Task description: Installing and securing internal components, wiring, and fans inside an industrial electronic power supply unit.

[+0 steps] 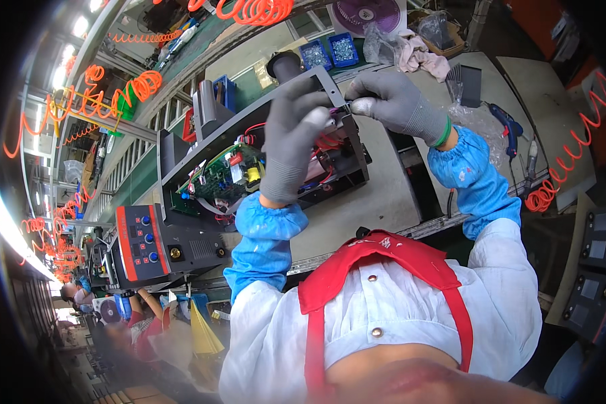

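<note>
My left hand (291,138), in a grey glove, hovers over the open dark metal chassis (249,116), its fingers bent toward the thumb; it is slightly blurred and anything between them is hidden. My right hand (398,108), also gloved, has thumb and fingers pinched together at the frame's far right corner; I cannot make out what they hold. Inside the chassis are a green circuit board (219,176), a yellow component (253,174) and red wires (328,143). A red-bordered front panel (141,244) with blue knobs marks the near left end, resembling a welding machine.
Two blue bins (344,49) of small parts and a black spool (284,66) stand beyond the chassis. On the right lie a dark blue power tool (507,128), clear plastic and a coiled orange air hose (542,198). Another person (143,323) is at the lower left.
</note>
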A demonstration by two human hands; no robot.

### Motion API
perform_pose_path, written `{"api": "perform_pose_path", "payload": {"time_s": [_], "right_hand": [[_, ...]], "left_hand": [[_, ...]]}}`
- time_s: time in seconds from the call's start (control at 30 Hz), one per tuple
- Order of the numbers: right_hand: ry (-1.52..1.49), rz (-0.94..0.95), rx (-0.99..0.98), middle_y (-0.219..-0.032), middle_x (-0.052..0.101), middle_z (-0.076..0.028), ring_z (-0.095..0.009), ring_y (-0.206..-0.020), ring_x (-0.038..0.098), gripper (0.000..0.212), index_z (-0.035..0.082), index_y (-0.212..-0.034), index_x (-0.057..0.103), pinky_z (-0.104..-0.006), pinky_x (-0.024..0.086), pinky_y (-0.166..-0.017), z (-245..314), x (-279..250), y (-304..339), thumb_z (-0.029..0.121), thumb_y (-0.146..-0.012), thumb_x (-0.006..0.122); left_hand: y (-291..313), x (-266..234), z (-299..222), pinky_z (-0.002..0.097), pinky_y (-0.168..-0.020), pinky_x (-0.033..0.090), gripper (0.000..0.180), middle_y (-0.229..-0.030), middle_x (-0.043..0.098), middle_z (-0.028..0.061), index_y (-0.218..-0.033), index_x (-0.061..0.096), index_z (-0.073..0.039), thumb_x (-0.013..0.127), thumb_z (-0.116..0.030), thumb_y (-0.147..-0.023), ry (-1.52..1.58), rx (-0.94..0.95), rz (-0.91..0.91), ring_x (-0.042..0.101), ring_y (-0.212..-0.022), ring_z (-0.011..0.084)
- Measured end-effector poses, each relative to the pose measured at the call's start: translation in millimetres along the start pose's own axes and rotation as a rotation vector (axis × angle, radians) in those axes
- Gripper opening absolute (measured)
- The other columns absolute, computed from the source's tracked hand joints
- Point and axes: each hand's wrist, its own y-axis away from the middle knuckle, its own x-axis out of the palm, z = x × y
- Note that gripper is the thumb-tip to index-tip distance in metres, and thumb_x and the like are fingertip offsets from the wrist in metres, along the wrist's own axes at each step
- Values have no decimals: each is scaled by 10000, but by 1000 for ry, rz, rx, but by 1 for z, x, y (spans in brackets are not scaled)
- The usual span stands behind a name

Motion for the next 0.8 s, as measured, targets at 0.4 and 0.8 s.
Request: {"api": "perform_pose_path", "payload": {"time_s": [0.4,0.8], "right_hand": [[25,1,-20,-789,598,-73,-157,-726,556,201,0,-942,630,-313,462,-672,0,0,-1,164,-832,669],[-7,47,68,-774,592,-71,-152,-717,552,208,2,-951,632,-314,463,-668,5,-2,-4,179,-844,656]], "left_hand": [[3,3,4,331,-907,533,490,-1097,628,153,-1310,432,63,585,-10,-850,-46,-32,-45,636,-1005,198],[-3,7,25,301,-784,568,475,-1106,653,173,-1247,503,43,642,18,-794,-232,170,-110,654,-984,199]]}}
